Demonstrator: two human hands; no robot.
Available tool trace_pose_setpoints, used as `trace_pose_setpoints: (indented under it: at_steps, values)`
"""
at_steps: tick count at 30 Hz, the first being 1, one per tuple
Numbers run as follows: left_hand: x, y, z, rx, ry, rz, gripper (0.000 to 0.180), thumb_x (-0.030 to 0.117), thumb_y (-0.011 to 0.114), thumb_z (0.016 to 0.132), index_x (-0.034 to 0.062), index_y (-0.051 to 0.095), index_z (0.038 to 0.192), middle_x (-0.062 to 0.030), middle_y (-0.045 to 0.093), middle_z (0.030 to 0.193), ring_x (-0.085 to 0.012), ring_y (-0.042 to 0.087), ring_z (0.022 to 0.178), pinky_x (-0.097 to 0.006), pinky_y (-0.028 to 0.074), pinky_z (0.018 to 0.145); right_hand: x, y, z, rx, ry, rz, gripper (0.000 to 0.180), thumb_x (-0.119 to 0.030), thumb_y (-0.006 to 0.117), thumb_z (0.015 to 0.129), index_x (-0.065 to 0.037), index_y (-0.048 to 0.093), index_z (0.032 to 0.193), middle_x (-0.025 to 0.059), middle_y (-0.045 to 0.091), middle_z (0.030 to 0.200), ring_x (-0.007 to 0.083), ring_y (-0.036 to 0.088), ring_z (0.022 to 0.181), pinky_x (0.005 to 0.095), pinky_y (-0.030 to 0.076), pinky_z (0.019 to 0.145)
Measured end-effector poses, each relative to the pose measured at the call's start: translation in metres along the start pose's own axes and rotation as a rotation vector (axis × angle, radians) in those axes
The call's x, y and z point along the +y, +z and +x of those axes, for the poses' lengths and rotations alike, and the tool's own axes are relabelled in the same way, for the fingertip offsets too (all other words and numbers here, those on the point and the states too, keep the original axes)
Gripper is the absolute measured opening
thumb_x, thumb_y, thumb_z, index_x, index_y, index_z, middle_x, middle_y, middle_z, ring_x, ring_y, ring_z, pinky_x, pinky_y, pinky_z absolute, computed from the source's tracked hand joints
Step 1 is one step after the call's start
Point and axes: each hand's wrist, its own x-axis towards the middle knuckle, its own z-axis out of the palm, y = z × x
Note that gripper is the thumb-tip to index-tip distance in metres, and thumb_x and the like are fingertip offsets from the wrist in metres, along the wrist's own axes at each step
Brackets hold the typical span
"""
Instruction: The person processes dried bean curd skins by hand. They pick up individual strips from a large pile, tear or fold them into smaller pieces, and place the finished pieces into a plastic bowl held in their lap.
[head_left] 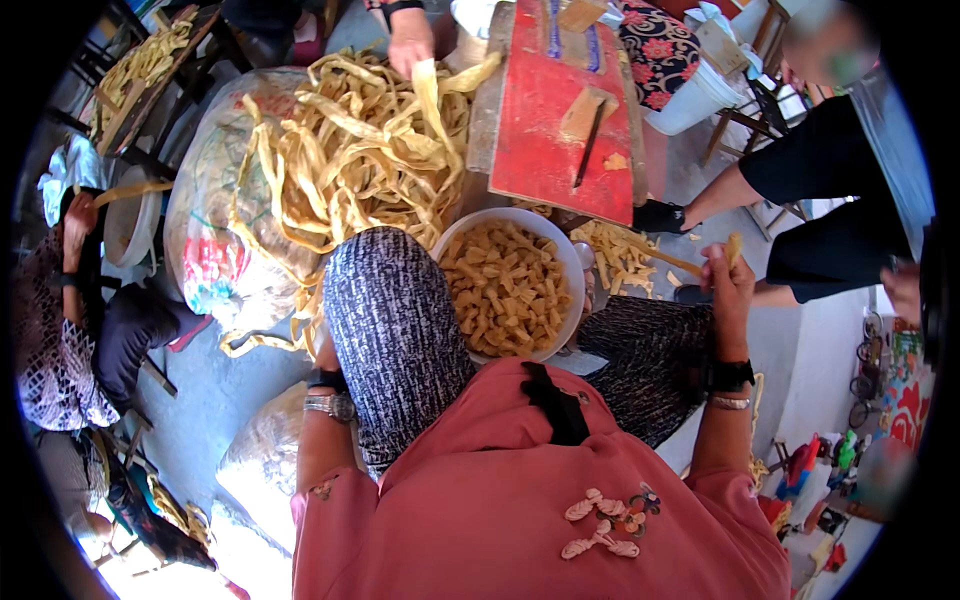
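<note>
Your right hand (pixel 728 285), at 3 o'clock, grips a yellow strip (pixel 682 264) whose free end points in toward the bowl. Your left hand (pixel 326 350), between 8 and 9 o'clock, is mostly hidden behind your thigh, so I cannot tell whether it holds anything. At the centre, between your knees, sits the white bowl (pixel 568 260), well filled with short yellow pieces (pixel 505 285).

At 1 o'clock you have the red board (pixel 535 150), carrying a wooden block (pixel 583 115) with a dark blade (pixel 590 145). The long strips (pixel 370 150) heap up at 11 o'clock against a big plastic bag (pixel 215 180); another person's hand (pixel 410 45) reaches them beyond. More people are seated toward 9 o'clock, and someone's legs (pixel 815 180) stand between 2 and 3.

The board's near edge comes just beside the bowl's far rim, perhaps over it. Your thighs bound the bowl on both sides. Grey floor (pixel 225 375) shows between 8 and 9 o'clock, and again past your right hand.
</note>
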Motion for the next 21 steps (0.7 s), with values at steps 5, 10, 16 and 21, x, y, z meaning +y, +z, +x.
trace_pose_setpoints:
  at_steps: [5,10,16,21]
  values:
    - [-0.013,0.016,-0.016,0.043,-0.003,-0.048,0.028,0.022,0.048,0.088,-0.0018,0.063,0.090,-0.0075,0.066,0.084,-0.0189,0.061,0.068,-0.032,0.046,0.060,0.004,-0.021,-0.017,-0.029,0.094,0.029,0.040,-0.039,0.040,0.098,-0.002,0.055,0.096,-0.0022,0.043,0.063,0.0073,0.041,0.054,0.0208,0.033,0.049]
    - [-0.018,0.023,-0.038,0.140,-0.114,-0.145,0.030,0.024,0.049,0.088,-0.0014,0.065,0.088,-0.0058,0.066,0.083,-0.0188,0.061,0.066,-0.031,0.046,0.058,0.009,-0.025,-0.013,-0.110,0.255,0.241,0.047,-0.049,0.038,0.096,-0.004,0.048,0.102,-0.0016,0.038,0.068,0.0095,0.039,0.059,0.0230,0.034,0.054]
    - [-0.094,0.021,-0.053,0.509,-0.629,-0.392,0.022,0.020,0.048,0.088,0.0026,0.059,0.096,-0.0082,0.063,0.078,-0.0164,0.061,0.062,-0.031,0.051,0.056,0.009,-0.023,0.002,-0.091,0.230,0.168,0.040,-0.045,0.046,0.094,-0.005,0.051,0.100,-0.0012,0.038,0.068,0.0111,0.039,0.060,0.0252,0.033,0.056]
    - [-0.162,0.000,-0.053,0.898,-0.433,0.408,0.024,0.018,0.050,0.082,0.0041,0.060,0.098,-0.0138,0.063,0.081,-0.0294,0.059,0.074,-0.040,0.048,0.069,0.007,-0.015,-0.002,-0.022,0.240,0.045,0.039,-0.043,0.048,0.094,-0.005,0.054,0.098,-0.0013,0.041,0.069,0.0094,0.039,0.059,0.0243,0.032,0.056]
